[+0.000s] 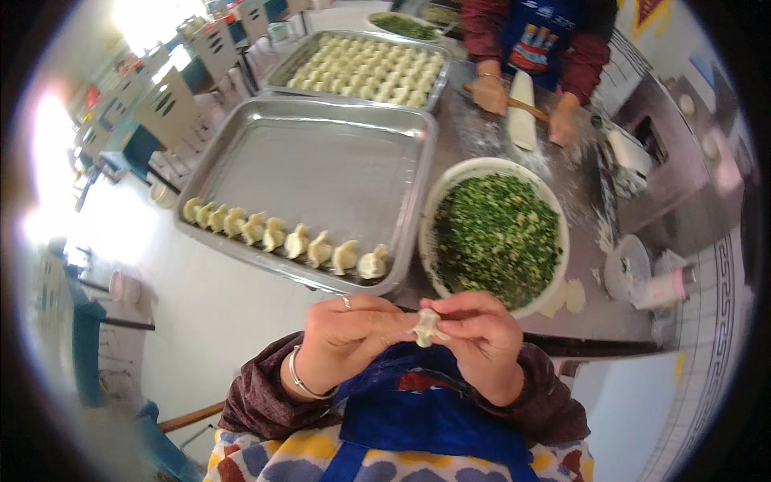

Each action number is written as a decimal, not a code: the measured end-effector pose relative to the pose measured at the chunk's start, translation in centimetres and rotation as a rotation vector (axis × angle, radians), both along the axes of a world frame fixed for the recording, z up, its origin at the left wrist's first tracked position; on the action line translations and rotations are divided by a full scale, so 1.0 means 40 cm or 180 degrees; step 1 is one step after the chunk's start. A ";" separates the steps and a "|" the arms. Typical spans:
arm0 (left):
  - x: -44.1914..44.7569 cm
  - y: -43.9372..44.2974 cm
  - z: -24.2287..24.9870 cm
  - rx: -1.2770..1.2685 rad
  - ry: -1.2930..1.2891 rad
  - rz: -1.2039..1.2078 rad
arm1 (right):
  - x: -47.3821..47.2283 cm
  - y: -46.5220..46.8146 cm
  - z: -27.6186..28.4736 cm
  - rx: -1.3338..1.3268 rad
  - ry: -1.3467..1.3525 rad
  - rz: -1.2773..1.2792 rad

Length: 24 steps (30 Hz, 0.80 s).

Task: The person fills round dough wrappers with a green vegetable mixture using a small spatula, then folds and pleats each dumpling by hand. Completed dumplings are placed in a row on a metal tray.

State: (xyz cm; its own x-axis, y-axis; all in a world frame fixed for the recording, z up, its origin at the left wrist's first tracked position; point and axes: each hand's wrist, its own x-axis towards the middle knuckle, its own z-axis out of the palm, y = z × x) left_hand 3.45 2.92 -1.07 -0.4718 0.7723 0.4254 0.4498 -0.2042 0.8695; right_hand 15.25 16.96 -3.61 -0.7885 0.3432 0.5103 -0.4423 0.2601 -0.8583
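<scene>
A small dough dumpling (427, 328) is pinched between the fingertips of both my hands, in front of the blue apron. My left hand (355, 337) grips its left side and my right hand (482, 337) its right side. Just beyond my hands, a steel tray (429, 181) holds a single row of folded dumplings (274, 235) along its near edge. To the right of this tray stands a white plastic basin (426, 241) of chopped green filling (500, 229). Round dough wrappers (575, 295) lie at the basin's lower right rim.
Behind the near tray, another tray (449, 66) holds many dumplings. Across the floury table, a co-worker's hands (491, 95) hold a wooden rolling pin (530, 109) over a long piece of dough (521, 129). A clear plastic tub (627, 265) and a pink-capped container (662, 290) stand at the right.
</scene>
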 end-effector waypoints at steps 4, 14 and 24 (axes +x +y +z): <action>-0.063 -0.086 0.012 -0.0090 0.0421 0.0409 | 0.001 0.013 0.020 0.0761 -0.0613 -0.0064; -0.555 -0.305 0.002 -0.1132 0.1451 0.3181 | 0.048 0.084 -0.027 0.0020 -0.0553 -0.0644; -0.624 -0.302 -0.042 -0.2584 0.2200 0.2771 | 0.055 0.091 -0.033 -0.0046 -0.0490 -0.0587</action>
